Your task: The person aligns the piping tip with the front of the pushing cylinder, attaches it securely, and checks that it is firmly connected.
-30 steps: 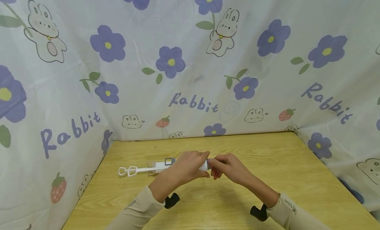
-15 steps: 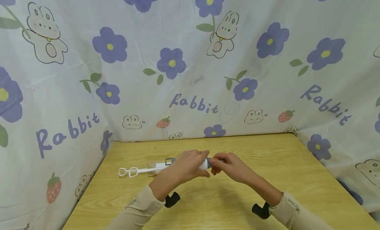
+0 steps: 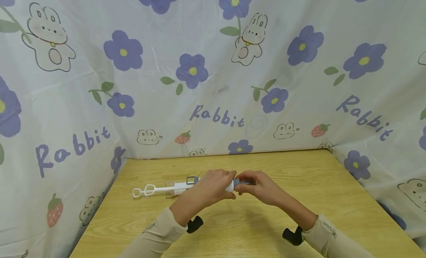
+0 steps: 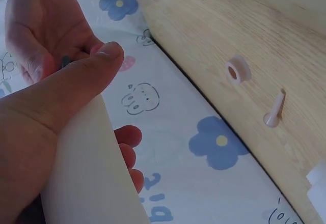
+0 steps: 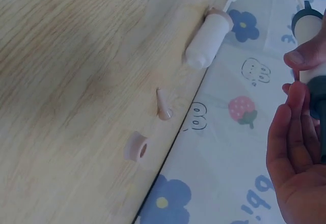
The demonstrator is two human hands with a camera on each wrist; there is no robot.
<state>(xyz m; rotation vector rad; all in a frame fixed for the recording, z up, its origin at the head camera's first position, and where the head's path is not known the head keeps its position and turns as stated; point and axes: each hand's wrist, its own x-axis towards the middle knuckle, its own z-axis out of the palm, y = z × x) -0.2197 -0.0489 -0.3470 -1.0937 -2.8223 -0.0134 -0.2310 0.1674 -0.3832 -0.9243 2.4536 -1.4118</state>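
My left hand (image 3: pixel 209 189) grips the barrel (image 4: pixel 97 173) of a large white syringe, held crosswise above the table. Its white plunger ends in a loop handle (image 3: pixel 149 190) on the left. At the other end, my right hand (image 3: pixel 259 186) pinches the blue-grey cap (image 3: pixel 236 182) between thumb and fingers, with the thin nozzle (image 3: pixel 246 183) running under the palm. In the right wrist view, the right fingers (image 5: pixel 290 137) lie along this dark cap, and the left thumb presses on the barrel. Most of the barrel is hidden by the left hand in the head view.
A second white syringe (image 5: pixel 206 38) with a beige collar lies on the table (image 3: pixel 299 191). Near it are a loose beige ring cap (image 5: pixel 136 146) and a beige cone nozzle (image 5: pixel 162 104). A patterned cloth (image 3: pixel 216 84) hangs behind and at both sides.
The right thumb and fingers have shifted around the cap, and more of the nozzle shows. The left hand stays in nearly the same place on the barrel.
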